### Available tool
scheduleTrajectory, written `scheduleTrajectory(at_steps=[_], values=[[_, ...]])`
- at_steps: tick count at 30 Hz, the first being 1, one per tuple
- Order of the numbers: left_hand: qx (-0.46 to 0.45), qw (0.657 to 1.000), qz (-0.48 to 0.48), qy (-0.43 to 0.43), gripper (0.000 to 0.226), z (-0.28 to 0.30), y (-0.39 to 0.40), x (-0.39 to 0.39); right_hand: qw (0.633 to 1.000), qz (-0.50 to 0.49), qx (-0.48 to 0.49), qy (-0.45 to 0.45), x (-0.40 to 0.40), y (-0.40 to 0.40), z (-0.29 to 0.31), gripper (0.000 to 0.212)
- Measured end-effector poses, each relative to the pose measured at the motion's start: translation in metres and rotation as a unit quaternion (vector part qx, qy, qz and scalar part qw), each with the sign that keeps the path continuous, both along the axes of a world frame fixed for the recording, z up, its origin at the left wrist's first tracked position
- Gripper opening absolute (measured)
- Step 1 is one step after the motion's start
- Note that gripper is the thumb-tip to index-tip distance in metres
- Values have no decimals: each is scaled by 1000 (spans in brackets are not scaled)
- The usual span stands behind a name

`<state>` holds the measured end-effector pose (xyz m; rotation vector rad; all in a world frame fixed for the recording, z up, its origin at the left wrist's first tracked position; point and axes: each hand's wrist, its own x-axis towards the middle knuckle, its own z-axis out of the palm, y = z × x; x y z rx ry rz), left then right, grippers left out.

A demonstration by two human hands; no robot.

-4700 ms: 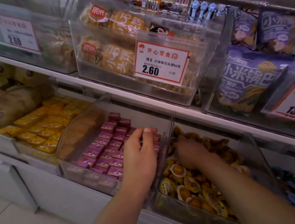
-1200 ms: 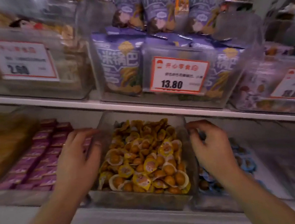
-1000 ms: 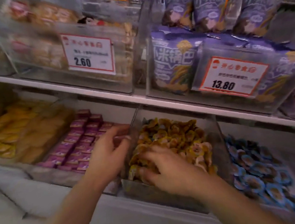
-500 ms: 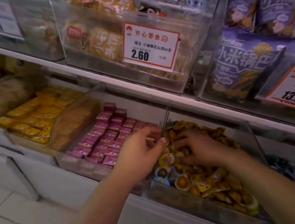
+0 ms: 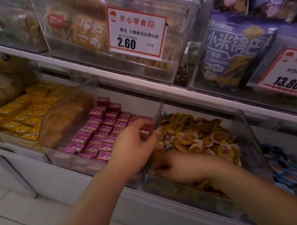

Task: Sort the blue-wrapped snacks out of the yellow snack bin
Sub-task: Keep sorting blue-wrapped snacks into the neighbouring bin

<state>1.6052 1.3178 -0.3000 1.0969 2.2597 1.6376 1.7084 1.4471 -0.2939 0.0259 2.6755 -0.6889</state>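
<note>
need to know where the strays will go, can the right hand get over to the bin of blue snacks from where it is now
Probably yes. The right hand is low in the front of the yellow snack bin, and the blue snack bin sits right beside it. Only the clear wall between them must be cleared, and both bins look open on top.

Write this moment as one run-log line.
left hand: grips divider edge | right hand: blurred, low in yellow snack bin front | blue-wrapped snacks: neighbouring bin

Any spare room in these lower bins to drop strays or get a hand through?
Little: the yellow snack bin is heaped, both hands at its near-left corner. The purple-box bin is packed; the blue snack bin looks full. Open gap: above the heaps, under the upper shelf.
</note>
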Motion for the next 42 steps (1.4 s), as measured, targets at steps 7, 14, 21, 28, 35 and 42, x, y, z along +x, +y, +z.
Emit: scheduleTrajectory(at_steps=[7,14,21,28,35,42], values=[[3,1000,1,-9,14,-1,0,0,989,-74,122,39,-9,30,-21,77],[4,1000,3,-3,15,0,0,0,966,-39,241,-81,-29,8,-31,72],[0,1000,16,-8,16,1,3,1,987,-51,145,-53,-31,8,-17,42],[8,1000,12,-8,16,3,2,1,994,-103,-11,27,-20,24,-13,32],[15,993,61,97,19,3,5,8,935,-278,-151,158,11,60,24,31],[24,981,-67,181,31,-6,37,65,805,-430,-348,216,81,71,35,45]])
